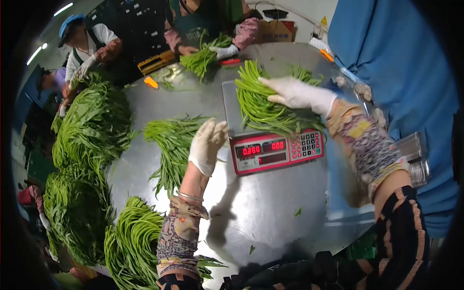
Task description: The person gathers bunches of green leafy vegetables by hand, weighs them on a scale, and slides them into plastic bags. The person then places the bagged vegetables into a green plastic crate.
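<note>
My right hand (pixel 296 94), in a white glove, lies over a bunch of water spinach (pixel 251 96) on the scale's metal plate. Its fingers stretch across the stems. Below the bunch, the red-framed scale (pixel 278 152) shows 0.366 and 0.00 in red digits. My left hand (pixel 208 145), also gloved, is raised just left of the scale. Its fingers are loosely bent and apart, with nothing seen in them. A loose bunch of water spinach (pixel 169 140) lies on the metal table beside and partly behind it.
Large heaps of greens (pixel 92 121) line the table's left side, with another pile (pixel 135 237) near my left forearm. Across the table, a co-worker's gloved hand (pixel 224 51) holds greens. Orange-handled knives (pixel 151 82) lie near the far edge. A blue curtain (pixel 396 63) hangs at right.
</note>
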Action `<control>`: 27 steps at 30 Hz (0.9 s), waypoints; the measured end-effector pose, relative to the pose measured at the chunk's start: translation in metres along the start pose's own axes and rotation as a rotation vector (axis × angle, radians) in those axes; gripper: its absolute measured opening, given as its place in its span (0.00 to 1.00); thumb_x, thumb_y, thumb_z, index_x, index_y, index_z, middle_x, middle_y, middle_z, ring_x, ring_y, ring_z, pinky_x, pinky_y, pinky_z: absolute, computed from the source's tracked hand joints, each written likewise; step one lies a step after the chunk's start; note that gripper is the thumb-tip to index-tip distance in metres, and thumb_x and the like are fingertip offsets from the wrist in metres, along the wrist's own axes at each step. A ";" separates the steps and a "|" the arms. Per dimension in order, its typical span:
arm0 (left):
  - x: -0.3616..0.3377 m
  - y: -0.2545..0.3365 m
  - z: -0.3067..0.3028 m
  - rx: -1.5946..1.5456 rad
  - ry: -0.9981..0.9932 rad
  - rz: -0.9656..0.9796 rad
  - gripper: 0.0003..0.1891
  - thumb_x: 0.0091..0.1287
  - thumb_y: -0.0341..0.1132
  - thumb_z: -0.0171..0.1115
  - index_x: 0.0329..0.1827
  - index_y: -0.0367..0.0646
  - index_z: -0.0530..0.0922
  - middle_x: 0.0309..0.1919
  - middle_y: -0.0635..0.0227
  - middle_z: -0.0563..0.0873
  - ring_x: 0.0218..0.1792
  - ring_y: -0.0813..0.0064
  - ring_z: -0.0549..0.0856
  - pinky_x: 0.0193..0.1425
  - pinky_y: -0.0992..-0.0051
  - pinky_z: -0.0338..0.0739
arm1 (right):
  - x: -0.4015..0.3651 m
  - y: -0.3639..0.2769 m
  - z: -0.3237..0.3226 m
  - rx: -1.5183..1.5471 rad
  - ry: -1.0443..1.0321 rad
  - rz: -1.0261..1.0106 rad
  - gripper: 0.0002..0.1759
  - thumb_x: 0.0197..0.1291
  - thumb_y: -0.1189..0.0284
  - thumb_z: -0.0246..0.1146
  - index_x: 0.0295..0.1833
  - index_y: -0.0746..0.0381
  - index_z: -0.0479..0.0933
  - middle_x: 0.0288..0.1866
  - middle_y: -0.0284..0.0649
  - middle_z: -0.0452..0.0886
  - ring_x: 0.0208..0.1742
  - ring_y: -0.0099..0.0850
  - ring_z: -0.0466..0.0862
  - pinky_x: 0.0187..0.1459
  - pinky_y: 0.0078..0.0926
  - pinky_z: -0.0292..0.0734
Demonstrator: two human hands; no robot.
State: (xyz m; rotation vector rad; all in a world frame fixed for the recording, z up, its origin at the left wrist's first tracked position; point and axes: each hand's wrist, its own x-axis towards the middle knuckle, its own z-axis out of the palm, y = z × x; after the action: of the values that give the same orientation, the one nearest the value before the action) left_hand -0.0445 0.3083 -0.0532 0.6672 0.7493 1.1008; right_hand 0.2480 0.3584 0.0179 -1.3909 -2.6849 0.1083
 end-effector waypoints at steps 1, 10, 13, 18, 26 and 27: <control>0.003 -0.003 -0.008 0.035 0.009 0.015 0.25 0.67 0.41 0.57 0.62 0.39 0.64 0.54 0.54 0.77 0.55 0.59 0.77 0.62 0.65 0.69 | -0.002 0.000 -0.009 -0.057 0.012 -0.051 0.33 0.64 0.57 0.55 0.68 0.64 0.58 0.59 0.56 0.73 0.58 0.51 0.74 0.60 0.40 0.69; 0.023 0.000 -0.007 0.019 0.108 0.116 0.20 0.68 0.39 0.57 0.57 0.35 0.68 0.50 0.54 0.79 0.51 0.63 0.80 0.55 0.72 0.74 | 0.002 0.047 -0.069 0.049 0.062 0.209 0.26 0.65 0.48 0.52 0.61 0.52 0.74 0.50 0.41 0.81 0.51 0.32 0.80 0.53 0.26 0.72; 0.021 -0.006 0.005 -0.011 0.109 0.055 0.21 0.68 0.39 0.57 0.57 0.34 0.68 0.49 0.54 0.79 0.51 0.61 0.80 0.55 0.71 0.75 | 0.006 0.059 -0.059 0.247 0.017 0.201 0.29 0.63 0.49 0.56 0.61 0.59 0.72 0.56 0.42 0.78 0.58 0.33 0.75 0.60 0.26 0.66; 0.015 -0.021 0.036 -0.098 0.061 -0.149 0.27 0.65 0.42 0.61 0.59 0.31 0.63 0.51 0.50 0.76 0.52 0.59 0.79 0.57 0.65 0.74 | 0.009 0.062 -0.038 0.484 -0.126 0.143 0.36 0.61 0.49 0.59 0.67 0.60 0.65 0.63 0.45 0.72 0.63 0.33 0.71 0.64 0.26 0.62; 0.026 -0.047 0.098 -0.115 0.103 -0.274 0.29 0.60 0.46 0.67 0.59 0.40 0.69 0.57 0.61 0.73 0.61 0.59 0.69 0.64 0.55 0.65 | -0.005 0.038 0.014 0.253 -0.214 0.353 0.44 0.58 0.32 0.39 0.61 0.56 0.73 0.56 0.53 0.77 0.58 0.51 0.75 0.60 0.36 0.67; 0.024 -0.050 0.102 -0.149 0.083 -0.247 0.29 0.60 0.46 0.67 0.59 0.39 0.69 0.56 0.61 0.74 0.59 0.60 0.71 0.61 0.56 0.68 | -0.012 0.027 0.018 0.202 -0.192 0.332 0.44 0.59 0.32 0.36 0.60 0.57 0.73 0.55 0.54 0.77 0.57 0.52 0.75 0.60 0.36 0.67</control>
State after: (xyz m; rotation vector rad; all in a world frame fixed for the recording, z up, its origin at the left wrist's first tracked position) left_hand 0.0710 0.3046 -0.0376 0.3929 0.7900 0.9500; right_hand 0.2746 0.3638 -0.0037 -1.8232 -2.4674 0.5517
